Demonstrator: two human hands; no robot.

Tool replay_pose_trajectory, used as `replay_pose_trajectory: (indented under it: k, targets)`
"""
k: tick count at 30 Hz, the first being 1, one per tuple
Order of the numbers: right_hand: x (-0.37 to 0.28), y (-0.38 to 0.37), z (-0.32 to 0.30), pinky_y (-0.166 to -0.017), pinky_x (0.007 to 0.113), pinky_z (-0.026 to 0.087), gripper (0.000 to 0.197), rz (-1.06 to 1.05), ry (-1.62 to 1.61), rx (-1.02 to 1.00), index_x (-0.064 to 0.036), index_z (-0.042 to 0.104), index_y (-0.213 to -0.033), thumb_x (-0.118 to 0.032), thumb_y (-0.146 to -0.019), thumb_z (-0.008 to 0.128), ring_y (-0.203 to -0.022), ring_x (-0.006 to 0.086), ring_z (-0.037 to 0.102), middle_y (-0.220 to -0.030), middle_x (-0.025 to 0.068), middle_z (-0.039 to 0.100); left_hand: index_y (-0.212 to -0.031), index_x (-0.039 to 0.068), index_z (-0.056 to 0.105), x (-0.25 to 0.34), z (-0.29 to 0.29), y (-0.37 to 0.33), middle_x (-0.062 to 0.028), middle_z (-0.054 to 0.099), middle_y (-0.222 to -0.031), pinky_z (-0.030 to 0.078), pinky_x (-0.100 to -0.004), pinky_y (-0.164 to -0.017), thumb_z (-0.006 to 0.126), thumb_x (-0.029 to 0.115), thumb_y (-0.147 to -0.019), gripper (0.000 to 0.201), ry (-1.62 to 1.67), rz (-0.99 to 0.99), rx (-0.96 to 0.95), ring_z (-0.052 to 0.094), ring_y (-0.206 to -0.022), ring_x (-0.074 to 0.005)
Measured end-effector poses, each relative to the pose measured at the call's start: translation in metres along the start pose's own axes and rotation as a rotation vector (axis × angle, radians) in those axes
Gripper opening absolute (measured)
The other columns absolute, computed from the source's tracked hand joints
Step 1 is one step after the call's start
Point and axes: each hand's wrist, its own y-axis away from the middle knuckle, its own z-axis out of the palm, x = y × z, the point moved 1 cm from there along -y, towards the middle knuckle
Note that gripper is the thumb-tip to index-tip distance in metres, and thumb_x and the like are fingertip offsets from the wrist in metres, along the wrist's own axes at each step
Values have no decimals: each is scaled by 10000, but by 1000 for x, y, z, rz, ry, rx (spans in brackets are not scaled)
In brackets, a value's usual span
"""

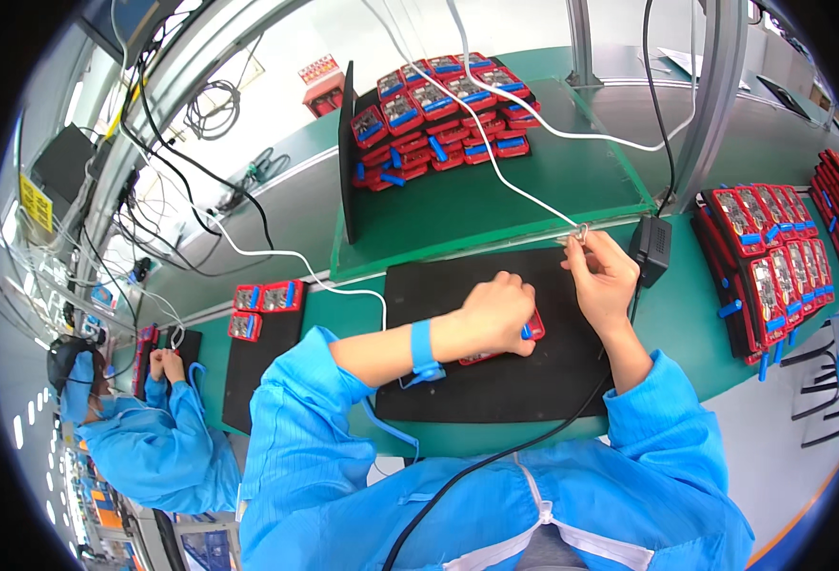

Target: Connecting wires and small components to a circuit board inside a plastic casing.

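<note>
My left hand (pixel 500 309), with a blue band (pixel 423 347) round the wrist, is closed over a red-framed unit (pixel 539 324). Much of that unit is hidden under the hand; a bit of blue (pixel 526 333) shows by the fingers. It lies on a black mat (pixel 476 404). Up and to the right, my right hand (pixel 608 281) pinches the end of a white cable (pixel 524 193), just past the mat's far edge. A small looped end (pixel 579 231) shows at the fingertips; its exact kind is too small to tell.
Stacks of red-framed units with blue pieces stand on the far green surface (pixel 552 157) and at the right (pixel 767 257). A black power adapter (pixel 650 250) sits beside my right hand. A black cable (pixel 510 449) crosses my front. At left, a co-worker in blue (pixel 162 457) works.
</note>
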Motion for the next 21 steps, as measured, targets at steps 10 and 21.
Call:
replay_pose_trajectory:
  k: [10,21]
  targets:
    - [-9,-5,-8,-533,237,503,141,-108,158,-28,73,656,-897,102,-763,689,-621,150,618,-798,123,655,-997,-8,548,-175,-193,-55,-211,595,-915,493,-417,-755,716,111,-661,394,-204,-268,768,609,-815,-369]
    - [-18,-14,-11,-556,306,507,186,-136,191,-122,64,650,-852,116,-681,700,-631,253,634,-783,151,658,-1106,22,484,-341,-169,-146,-177,545,-1162,568,-412,-694,603,34,-806,322,-624,-729,901,674,-881,-344]
